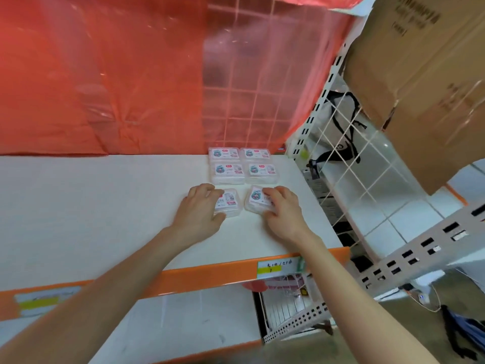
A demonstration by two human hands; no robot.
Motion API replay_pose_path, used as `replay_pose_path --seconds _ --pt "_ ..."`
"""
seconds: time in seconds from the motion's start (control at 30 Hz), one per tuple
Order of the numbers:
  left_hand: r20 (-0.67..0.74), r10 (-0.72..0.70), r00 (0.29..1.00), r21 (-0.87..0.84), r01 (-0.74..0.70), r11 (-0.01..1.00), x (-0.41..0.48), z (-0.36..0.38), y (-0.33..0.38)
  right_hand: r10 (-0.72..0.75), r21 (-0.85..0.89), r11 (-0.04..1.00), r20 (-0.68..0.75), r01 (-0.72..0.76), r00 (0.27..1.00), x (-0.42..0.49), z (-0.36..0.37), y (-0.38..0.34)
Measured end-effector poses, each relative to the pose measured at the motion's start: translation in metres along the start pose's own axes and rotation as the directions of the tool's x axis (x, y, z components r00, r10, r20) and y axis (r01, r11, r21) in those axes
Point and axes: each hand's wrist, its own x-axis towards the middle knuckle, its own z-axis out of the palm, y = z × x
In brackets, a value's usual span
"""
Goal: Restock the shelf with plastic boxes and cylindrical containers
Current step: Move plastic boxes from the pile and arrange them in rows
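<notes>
while four plastic boxes [228,170] are sitting at the shelf's [105,206] far right, the left hand [202,206] is gripping a fifth box [228,204] and the right hand [282,208] a sixth box [256,199], fingers [208,190] curled, just nearer; cylindrical containers aren't showing, so much is seemingly remaining.

Clear glossy plastic boxes [245,165]; matt white shelf [105,206].

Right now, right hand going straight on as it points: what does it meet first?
Likely the nearer-row right box; the held box in the right hand would touch it first. Depth unclear.
</notes>
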Motion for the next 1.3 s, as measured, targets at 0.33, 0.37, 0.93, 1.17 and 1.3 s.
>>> replay_pose_path --seconds 0.33,0.37,0.93,1.17,1.3 --pt "-0.039 -0.018 0.999 0.093 0.021 0.995 0.001 0.012 0.019 -0.063 -0.028 0.998 0.050 0.064 0.997 0.005 0.000 0.017" --pt "-0.052 -0.026 0.998 0.103 0.031 0.994 -0.001 0.014 0.021 -0.068 -0.044 0.997 0.059 0.071 0.996 0.005 0.000 0.019" --pt "-0.080 -0.015 0.997 0.141 0.027 0.990 -0.025 0.023 0.028 -0.155 -0.201 0.972 -0.156 0.122 0.976 0.012 0.017 0.018" --pt "-0.048 -0.008 0.999 0.176 0.016 0.984 -0.019 0.026 0.028 -0.108 -0.270 0.960 -0.115 0.073 0.987 0.011 0.024 0.018" --pt "-0.032 -0.015 0.999 0.183 0.021 0.983 -0.014 0.028 0.028 -0.094 -0.268 0.961 -0.109 0.062 0.989 0.011 0.026 0.020"
